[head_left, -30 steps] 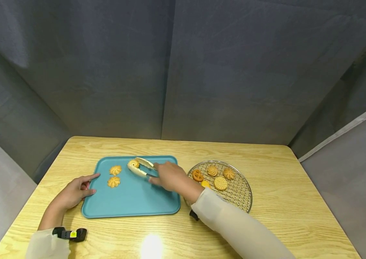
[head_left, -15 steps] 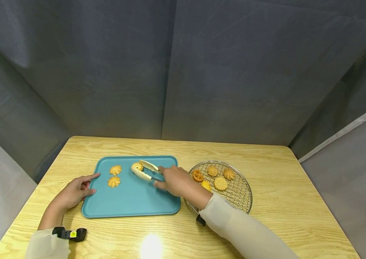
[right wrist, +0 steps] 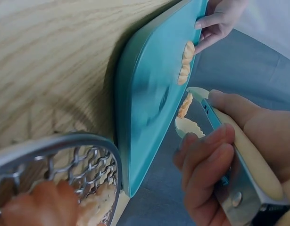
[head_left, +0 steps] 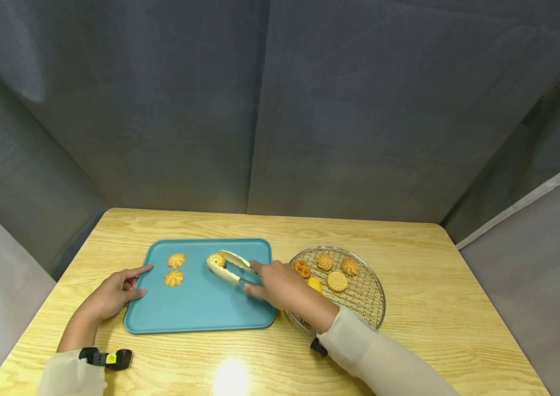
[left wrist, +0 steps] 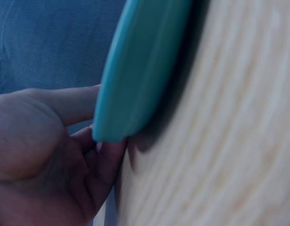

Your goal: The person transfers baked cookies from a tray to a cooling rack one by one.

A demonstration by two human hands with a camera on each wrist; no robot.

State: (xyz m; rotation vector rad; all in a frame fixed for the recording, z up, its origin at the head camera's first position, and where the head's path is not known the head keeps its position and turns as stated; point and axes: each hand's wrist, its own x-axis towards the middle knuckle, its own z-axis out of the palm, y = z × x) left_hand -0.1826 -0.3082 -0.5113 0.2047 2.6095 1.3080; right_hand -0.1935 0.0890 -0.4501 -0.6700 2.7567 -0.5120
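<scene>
My right hand (head_left: 282,283) grips a pair of tongs (head_left: 225,274) with cream tips. A ring-shaped swirl cookie (head_left: 216,261) is between the tips; in the right wrist view this cookie (right wrist: 185,105) appears raised off the blue tray (head_left: 201,308). Two flower-shaped cookies (head_left: 174,278) lie toward the tray's left side. At the left end, my left hand (head_left: 110,295) holds the tray's edge. In the left wrist view its curled fingers (left wrist: 107,162) are against the tray corner (left wrist: 121,108), partly hidden by it.
A round wire rack (head_left: 369,308) stands right of the tray, partly under my right forearm. It bears several cookies, among them a pretzel-shaped cookie (head_left: 302,268) and a round dotted cookie (head_left: 336,281). Both tray and rack are on a wooden table (head_left: 428,308) with grey curtains behind.
My right hand, with the tongs and the ring-shaped cookie, has moved right and slightly toward the near side over the tray. My left hand has stayed at the tray's edge.
</scene>
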